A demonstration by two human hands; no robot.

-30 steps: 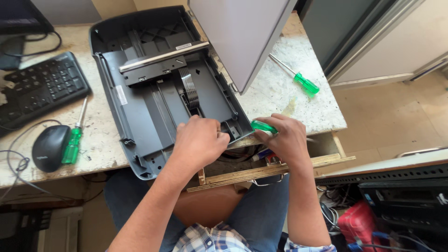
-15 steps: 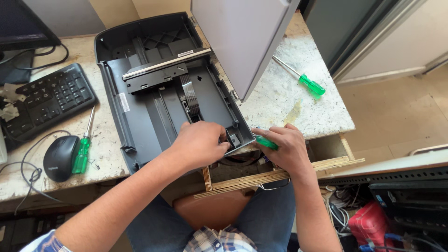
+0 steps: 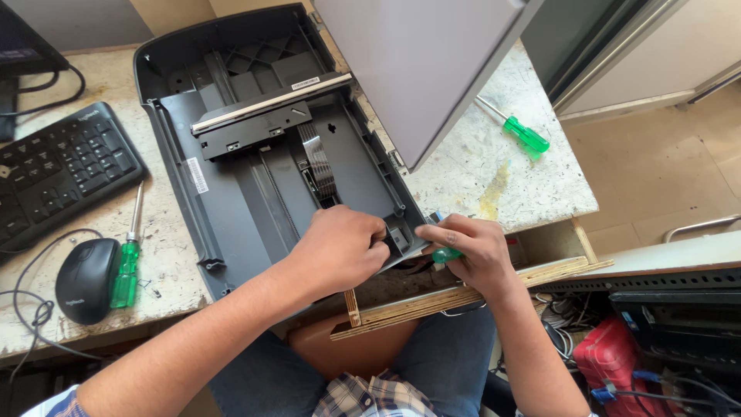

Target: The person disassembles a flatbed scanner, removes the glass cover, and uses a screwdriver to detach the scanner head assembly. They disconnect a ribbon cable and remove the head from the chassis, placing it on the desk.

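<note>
An opened dark grey scanner body [image 3: 231, 185] lies on the speckled desk [image 3: 478, 166], its inner carriage bar and flat ribbon cable [image 3: 318, 164] exposed. The pale lid [image 3: 421, 62] stands raised behind it. My left hand [image 3: 340, 251] presses on the near right corner of the scanner, fingers curled over a small part there. My right hand [image 3: 475, 251] sits just right of that corner, closed around a green-handled screwdriver [image 3: 445, 254] whose tip is hidden.
Two more green-handled screwdrivers lie on the desk, one at the right [image 3: 521, 133] and one at the left [image 3: 127, 259] beside a black mouse [image 3: 85, 279]. A black keyboard [image 3: 58, 174] is far left. A wooden drawer frame [image 3: 463, 293] juts out below; cables and a red box [image 3: 614, 355] fill the floor.
Both hands stay at the scanner's near right corner. The right hand has closed further over the green handle, so less of it shows. The view has shifted slightly.
</note>
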